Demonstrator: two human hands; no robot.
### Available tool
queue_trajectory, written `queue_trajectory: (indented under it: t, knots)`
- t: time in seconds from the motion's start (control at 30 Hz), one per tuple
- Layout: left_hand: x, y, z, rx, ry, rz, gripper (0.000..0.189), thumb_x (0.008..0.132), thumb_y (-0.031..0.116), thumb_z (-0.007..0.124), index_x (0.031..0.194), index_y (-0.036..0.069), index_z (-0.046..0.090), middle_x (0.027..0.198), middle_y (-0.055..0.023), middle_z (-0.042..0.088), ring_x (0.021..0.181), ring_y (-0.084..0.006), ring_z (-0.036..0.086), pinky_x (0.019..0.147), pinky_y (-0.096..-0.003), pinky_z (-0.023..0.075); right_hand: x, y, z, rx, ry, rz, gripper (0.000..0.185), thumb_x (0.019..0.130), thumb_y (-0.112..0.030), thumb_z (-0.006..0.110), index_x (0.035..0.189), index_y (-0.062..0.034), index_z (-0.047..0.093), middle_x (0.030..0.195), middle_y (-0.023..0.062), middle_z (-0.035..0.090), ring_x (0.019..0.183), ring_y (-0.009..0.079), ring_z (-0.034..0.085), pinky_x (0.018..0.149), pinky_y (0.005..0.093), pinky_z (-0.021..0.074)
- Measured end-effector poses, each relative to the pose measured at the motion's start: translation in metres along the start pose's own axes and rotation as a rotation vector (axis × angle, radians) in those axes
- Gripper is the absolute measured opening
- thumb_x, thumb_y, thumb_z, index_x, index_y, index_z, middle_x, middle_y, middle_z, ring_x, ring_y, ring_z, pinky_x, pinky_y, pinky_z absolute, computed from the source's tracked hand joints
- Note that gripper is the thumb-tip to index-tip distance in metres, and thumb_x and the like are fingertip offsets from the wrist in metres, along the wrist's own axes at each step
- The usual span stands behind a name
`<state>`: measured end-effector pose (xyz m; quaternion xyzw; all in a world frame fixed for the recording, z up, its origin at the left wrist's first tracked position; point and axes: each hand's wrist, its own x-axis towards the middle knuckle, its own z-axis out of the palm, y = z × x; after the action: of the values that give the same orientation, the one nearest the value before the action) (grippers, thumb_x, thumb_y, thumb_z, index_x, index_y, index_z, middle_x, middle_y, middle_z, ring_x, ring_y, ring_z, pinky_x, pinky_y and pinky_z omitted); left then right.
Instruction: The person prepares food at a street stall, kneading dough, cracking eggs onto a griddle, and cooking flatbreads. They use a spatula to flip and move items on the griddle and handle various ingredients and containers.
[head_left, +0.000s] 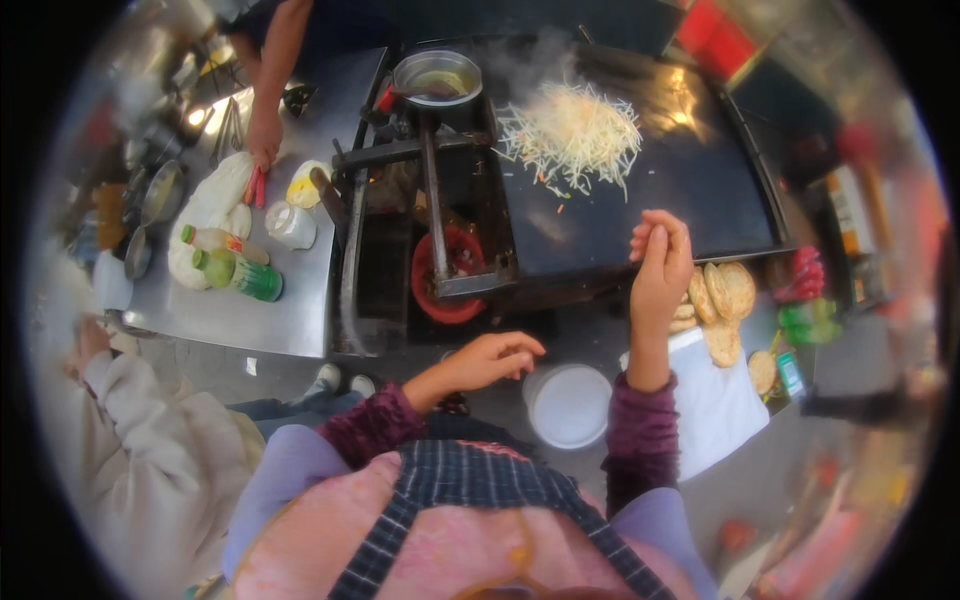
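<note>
My left hand (495, 360) is held in front of my apron, its fingers loosely bent and holding nothing. My right hand (664, 247) is raised at the near edge of the black griddle (600, 225); its fingers curl, and no object shows in it. A steaming heap of shredded vegetables (574, 139) lies on the griddle, beyond my right hand. Below that hand, flat round breads (724, 292) rest at the edge of a white cloth (712, 405). A white round lid or bucket top (568, 405) is between my forearms.
A metal pot (437, 79) stands left of the griddle, above a red basin (450, 274). The steel table (300, 330) holds bottles (236, 274), a jar (291, 225) and pale dough (214, 199). One co-worker's hand (264, 139) reaches there; another person (172, 450) stands at left.
</note>
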<state>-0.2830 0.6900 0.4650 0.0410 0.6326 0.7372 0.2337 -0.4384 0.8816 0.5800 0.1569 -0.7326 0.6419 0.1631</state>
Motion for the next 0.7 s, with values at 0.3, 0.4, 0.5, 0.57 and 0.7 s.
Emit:
queue_trajectory:
  t: [0.3,0.4,0.5,0.57,0.7]
  knots:
    - [0.133,0.117,-0.289,-0.17,1.162,0.21,0.027,0.098,0.021,0.052,0.113,0.001,0.061,0.094,-0.0051,0.062,0.07,-0.0118,0.058,0.061,-0.0235,0.0481,0.091,0.067,0.045,-0.567,-0.368,-0.256,0.031,0.089,-0.011,0.064,0.119,-0.0056,0.06,0.117,0.015,0.06,0.095,0.028,0.064,0.083,0.0336,0.0513]
    - [0.184,0.11,-0.326,-0.172,1.109,0.129,0.025,0.094,0.018,0.058,0.106,-0.003,0.061,0.089,-0.0097,0.062,0.071,-0.0186,0.062,0.057,-0.0285,0.0529,0.07,0.055,0.034,-0.393,-0.461,-0.047,0.024,0.088,-0.01,0.063,0.112,-0.0051,0.062,0.107,0.0116,0.063,0.088,0.0261,0.064,0.079,0.0349,0.0509]
    - [0.212,0.106,-0.337,-0.296,1.15,0.208,0.022,0.095,0.016,0.057,0.11,0.0,0.056,0.095,-0.0077,0.057,0.084,-0.0198,0.061,0.067,-0.0333,0.0561,0.071,0.058,0.029,-0.285,-0.511,0.018,0.022,0.088,-0.007,0.062,0.11,-0.0044,0.063,0.107,0.012,0.063,0.087,0.0243,0.064,0.078,0.033,0.0512]
    - [0.218,0.11,-0.334,-0.375,1.186,0.239,0.021,0.094,0.011,0.056,0.112,0.0,0.052,0.099,-0.0068,0.054,0.089,-0.0214,0.06,0.072,-0.036,0.0581,0.084,0.067,0.029,-0.315,-0.52,0.007,0.02,0.088,-0.005,0.061,0.108,-0.0039,0.064,0.102,0.0121,0.063,0.084,0.0247,0.064,0.075,0.033,0.0511]
    - [0.205,0.141,-0.312,-0.426,1.168,0.287,0.024,0.095,0.011,0.055,0.116,0.0,0.05,0.106,-0.0079,0.055,0.095,-0.024,0.061,0.077,-0.0363,0.0584,0.128,0.07,0.051,-0.287,-0.577,-0.163,0.015,0.088,-0.004,0.061,0.102,-0.001,0.065,0.095,0.0111,0.064,0.082,0.0208,0.063,0.074,0.0289,0.0503]
